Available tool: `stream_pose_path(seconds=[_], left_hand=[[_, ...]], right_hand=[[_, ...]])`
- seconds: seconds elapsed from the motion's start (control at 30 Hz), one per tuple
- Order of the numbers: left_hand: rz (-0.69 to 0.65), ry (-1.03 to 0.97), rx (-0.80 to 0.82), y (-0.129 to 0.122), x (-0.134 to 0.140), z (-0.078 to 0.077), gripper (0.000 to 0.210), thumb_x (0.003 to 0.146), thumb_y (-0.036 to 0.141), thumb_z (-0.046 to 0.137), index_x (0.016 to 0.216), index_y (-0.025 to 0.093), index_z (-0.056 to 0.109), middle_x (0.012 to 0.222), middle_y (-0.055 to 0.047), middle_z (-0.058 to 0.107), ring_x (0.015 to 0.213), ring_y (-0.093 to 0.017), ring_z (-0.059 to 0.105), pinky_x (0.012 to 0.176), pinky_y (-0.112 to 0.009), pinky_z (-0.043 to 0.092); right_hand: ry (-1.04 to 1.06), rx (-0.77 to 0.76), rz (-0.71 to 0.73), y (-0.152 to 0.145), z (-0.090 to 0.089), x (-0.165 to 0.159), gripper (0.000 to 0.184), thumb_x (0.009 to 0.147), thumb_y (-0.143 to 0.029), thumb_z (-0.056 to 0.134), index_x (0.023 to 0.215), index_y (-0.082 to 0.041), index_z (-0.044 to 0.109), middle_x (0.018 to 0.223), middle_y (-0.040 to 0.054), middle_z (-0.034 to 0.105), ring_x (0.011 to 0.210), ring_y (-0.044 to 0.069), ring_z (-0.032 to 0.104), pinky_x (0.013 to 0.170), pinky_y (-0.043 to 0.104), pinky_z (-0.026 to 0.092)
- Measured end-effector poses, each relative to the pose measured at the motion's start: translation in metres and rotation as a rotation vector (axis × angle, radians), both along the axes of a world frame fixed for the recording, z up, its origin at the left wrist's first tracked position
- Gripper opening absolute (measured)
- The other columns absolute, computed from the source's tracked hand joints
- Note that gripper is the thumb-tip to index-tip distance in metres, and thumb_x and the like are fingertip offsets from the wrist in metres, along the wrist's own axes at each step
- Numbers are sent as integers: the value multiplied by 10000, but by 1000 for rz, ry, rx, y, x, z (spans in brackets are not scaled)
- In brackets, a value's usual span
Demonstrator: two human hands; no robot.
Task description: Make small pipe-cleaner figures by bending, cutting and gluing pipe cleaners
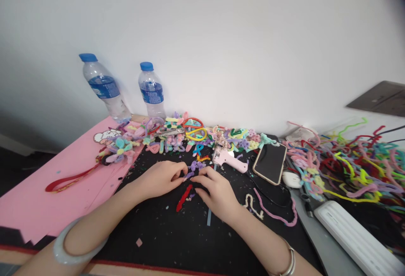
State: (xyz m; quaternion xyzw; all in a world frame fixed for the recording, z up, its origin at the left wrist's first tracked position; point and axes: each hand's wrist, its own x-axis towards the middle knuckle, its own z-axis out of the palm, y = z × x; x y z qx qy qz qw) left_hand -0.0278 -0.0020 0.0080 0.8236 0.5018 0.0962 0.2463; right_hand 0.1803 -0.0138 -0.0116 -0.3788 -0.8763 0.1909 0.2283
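Near the middle of the black mat, my left hand (164,179) has its thumb and forefinger pinched on a short purple pipe cleaner piece (189,175). My right hand (218,191) is just to the right, its fingers curved and the thumb apart from them. Its fingertips come close to the purple piece, and whether they touch it I cannot tell. Beyond the hands lies a looped purple pipe cleaner shape (196,165). A red pipe cleaner piece (183,199) rests below the fingers. Behind my right hand lies a pink glue gun (232,160), with a pale glue stick (209,217) nearer to me.
Pipe cleaner flowers (177,142) and scissors with red and yellow handles (196,134) lie along the wall. Two water bottles (152,95) stand at back left. A phone (270,163), white power strip (354,238) and tangled pipe cleaners (363,170) are right. Pink board (63,191) lies left.
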Motion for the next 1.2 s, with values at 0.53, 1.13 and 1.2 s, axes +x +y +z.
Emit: stream_pose_path(seconds=[0.53,1.13,1.2], left_hand=[[47,12,35,-1,-6,11,218,815,345,467,676,184,513,489,53,469,438,-93,406,481,-218,241],[-1,-88,-109,-13,12,5,87,775,270,495,778,204,551,582,47,557,525,-114,482,511,-216,280],[53,-183,-126,-12,13,3,98,798,270,475,787,195,537,608,39,568,538,-112,490,521,-209,310]], right_hand=[[-184,69,-34,2,1,-4,350,844,-175,494,1186,-247,513,969,57,552,860,182,553,725,276,472],[257,-121,-161,3,-7,-1,109,812,-133,532,856,-200,606,777,0,641,671,127,567,632,216,440],[272,-140,-174,3,-7,-1,126,809,-138,537,871,-207,622,786,-6,655,653,122,567,623,214,440]])
